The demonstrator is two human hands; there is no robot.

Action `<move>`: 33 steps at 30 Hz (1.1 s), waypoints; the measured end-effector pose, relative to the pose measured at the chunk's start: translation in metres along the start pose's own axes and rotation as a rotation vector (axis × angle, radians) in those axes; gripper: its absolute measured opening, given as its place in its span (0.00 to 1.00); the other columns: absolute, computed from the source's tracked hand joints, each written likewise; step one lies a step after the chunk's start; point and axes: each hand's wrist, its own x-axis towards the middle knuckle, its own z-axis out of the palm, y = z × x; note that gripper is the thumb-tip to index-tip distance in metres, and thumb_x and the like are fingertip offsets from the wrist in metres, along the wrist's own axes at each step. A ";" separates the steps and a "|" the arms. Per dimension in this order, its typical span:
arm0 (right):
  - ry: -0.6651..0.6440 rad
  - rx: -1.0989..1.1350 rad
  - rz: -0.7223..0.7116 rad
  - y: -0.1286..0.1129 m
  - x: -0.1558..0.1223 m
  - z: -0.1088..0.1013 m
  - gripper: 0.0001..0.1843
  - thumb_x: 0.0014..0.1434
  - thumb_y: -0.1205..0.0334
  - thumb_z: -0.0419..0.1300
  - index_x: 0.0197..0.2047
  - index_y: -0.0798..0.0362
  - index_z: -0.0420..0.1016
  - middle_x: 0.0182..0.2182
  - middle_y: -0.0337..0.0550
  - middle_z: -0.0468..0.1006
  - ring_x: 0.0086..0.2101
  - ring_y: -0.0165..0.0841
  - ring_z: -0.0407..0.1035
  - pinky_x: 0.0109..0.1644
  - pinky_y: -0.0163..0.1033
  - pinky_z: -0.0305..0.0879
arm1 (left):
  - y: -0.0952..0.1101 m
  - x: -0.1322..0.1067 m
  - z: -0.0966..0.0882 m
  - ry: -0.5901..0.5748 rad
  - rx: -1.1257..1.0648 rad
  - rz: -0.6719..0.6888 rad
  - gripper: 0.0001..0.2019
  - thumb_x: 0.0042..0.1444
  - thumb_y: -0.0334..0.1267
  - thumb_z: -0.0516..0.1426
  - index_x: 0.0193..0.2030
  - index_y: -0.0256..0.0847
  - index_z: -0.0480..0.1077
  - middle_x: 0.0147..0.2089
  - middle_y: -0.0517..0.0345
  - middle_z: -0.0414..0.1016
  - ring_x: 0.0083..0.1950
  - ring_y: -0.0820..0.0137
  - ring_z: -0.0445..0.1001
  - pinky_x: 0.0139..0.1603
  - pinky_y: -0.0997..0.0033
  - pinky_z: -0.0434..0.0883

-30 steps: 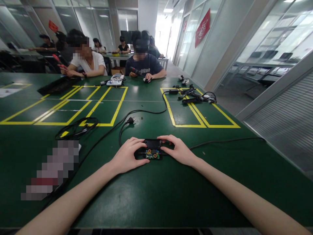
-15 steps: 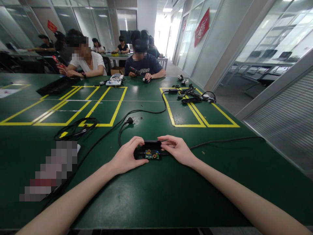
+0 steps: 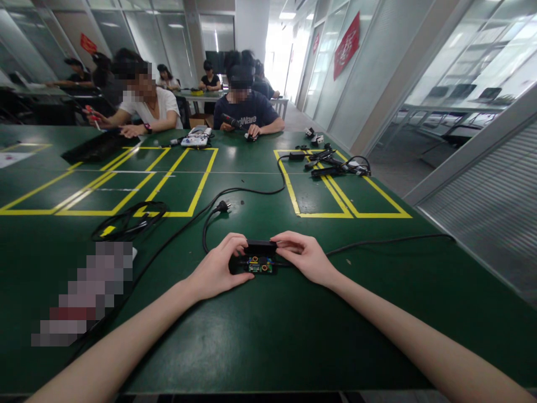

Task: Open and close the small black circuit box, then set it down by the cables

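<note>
In the head view a power adapter lies opened on the green table, its circuit board [image 3: 260, 265] showing copper-coloured coils. The black plastic cover [image 3: 260, 247] is tilted up along the board's far side. My left hand [image 3: 222, 258] has its fingers bent on the cover's left end, while its thumb reaches to the near left corner of the board. At the cover's right end, my right hand [image 3: 302, 254] pinches the edge between thumb and fingers. A black cord [image 3: 390, 240] runs off to the right, and a cord with a plug [image 3: 222, 207] curves away behind my left hand.
Yellow tape [image 3: 193, 184] marks the table. A coiled cable [image 3: 130, 221] and a blurred-out object [image 3: 92, 291] lie at left. Several black adapters and cables [image 3: 331, 165] are piled at back right. Two co-workers [image 3: 247, 115] sit across the table near a black tray [image 3: 98, 146].
My hands, the cover and the board look almost the same, with the cover perhaps tilted slightly. Across the table, the co-worker at left has lowered a hand toward the black tray.
</note>
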 end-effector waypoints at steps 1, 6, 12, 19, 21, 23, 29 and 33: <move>0.000 -0.009 -0.006 0.000 0.000 0.000 0.13 0.60 0.55 0.68 0.47 0.50 0.84 0.46 0.46 0.85 0.46 0.39 0.81 0.55 0.47 0.80 | 0.000 0.000 0.000 0.004 -0.001 0.003 0.24 0.52 0.34 0.70 0.53 0.45 0.66 0.56 0.53 0.71 0.47 0.65 0.76 0.48 0.61 0.79; -0.020 -0.020 -0.025 -0.002 -0.001 0.000 0.12 0.61 0.57 0.68 0.47 0.50 0.84 0.46 0.46 0.84 0.47 0.39 0.81 0.55 0.47 0.80 | 0.000 0.001 0.000 0.010 -0.018 -0.017 0.23 0.52 0.34 0.69 0.51 0.45 0.65 0.52 0.55 0.71 0.45 0.66 0.75 0.46 0.62 0.78; -0.016 -0.011 -0.042 -0.004 -0.001 0.000 0.12 0.61 0.57 0.68 0.47 0.50 0.83 0.47 0.47 0.83 0.47 0.39 0.80 0.55 0.47 0.80 | 0.000 0.000 0.000 0.014 -0.039 -0.018 0.22 0.52 0.34 0.69 0.49 0.45 0.64 0.52 0.55 0.71 0.45 0.66 0.74 0.46 0.63 0.77; -0.007 -0.012 -0.058 -0.003 -0.001 0.000 0.11 0.61 0.59 0.67 0.48 0.50 0.83 0.47 0.47 0.84 0.47 0.39 0.80 0.55 0.46 0.80 | -0.002 0.000 0.000 0.018 -0.037 0.008 0.22 0.52 0.33 0.69 0.50 0.45 0.64 0.52 0.55 0.71 0.45 0.66 0.73 0.45 0.64 0.76; -0.011 -0.018 -0.057 -0.002 -0.001 0.000 0.12 0.61 0.59 0.67 0.48 0.51 0.83 0.47 0.46 0.84 0.47 0.39 0.80 0.55 0.46 0.80 | -0.002 0.000 0.001 0.018 -0.037 0.007 0.22 0.53 0.33 0.68 0.50 0.45 0.64 0.52 0.56 0.71 0.45 0.67 0.73 0.45 0.64 0.76; -0.018 -0.017 -0.056 -0.002 -0.001 0.000 0.12 0.61 0.60 0.67 0.48 0.51 0.83 0.46 0.46 0.84 0.47 0.38 0.80 0.55 0.45 0.80 | -0.003 0.000 0.001 0.018 -0.037 0.003 0.22 0.53 0.34 0.68 0.51 0.45 0.64 0.52 0.57 0.71 0.45 0.67 0.73 0.45 0.65 0.76; -0.069 -0.046 -0.104 -0.006 -0.003 -0.001 0.10 0.64 0.62 0.65 0.48 0.51 0.82 0.47 0.46 0.83 0.47 0.37 0.79 0.54 0.44 0.79 | -0.001 -0.001 0.000 0.005 -0.005 -0.037 0.26 0.52 0.34 0.69 0.54 0.46 0.64 0.48 0.59 0.72 0.44 0.66 0.75 0.46 0.64 0.76; -0.110 -0.142 -0.244 -0.011 -0.003 -0.003 0.09 0.67 0.63 0.63 0.48 0.51 0.82 0.46 0.47 0.83 0.46 0.37 0.78 0.51 0.44 0.79 | 0.002 0.000 -0.003 -0.021 0.016 -0.007 0.23 0.53 0.33 0.69 0.53 0.45 0.66 0.49 0.58 0.73 0.45 0.66 0.75 0.47 0.65 0.76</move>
